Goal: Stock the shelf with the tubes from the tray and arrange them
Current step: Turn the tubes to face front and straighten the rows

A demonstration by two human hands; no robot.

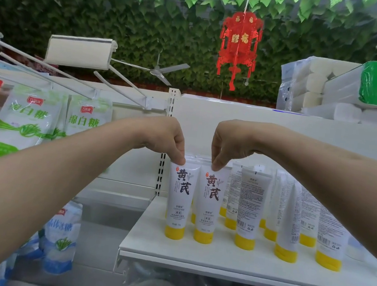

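- Tubes (290, 211) with yellow caps (244, 242) stand cap-down in rows on the white shelf (191, 256), from its left end rightwards; the tray is not in view.
- Left hand (168, 140) pinches the crimped top of the front-left tube (179, 197). Right hand (228, 145) pinches the top of the neighbouring tube (209, 201), thumb and fingertips closed on the flat seal.
- These two show their big printed labels to the aisle and stand just beside each other, near the shelf's front edge.
- From where I stand this looks like the facing-up stage. I'd keep the hold high and light and twist each tube on its cap rather than lift it, so it doesn't topple into the row behind.
- Those further right, such as the barcode-side tube (249, 199), show their backs and likely need the same turn.
- It's worth lining the caps along one straight front line with even gaps, and letting go only once each tube stands plumb.
- Narrow caps make them tippy, so one knock could domino the rows.
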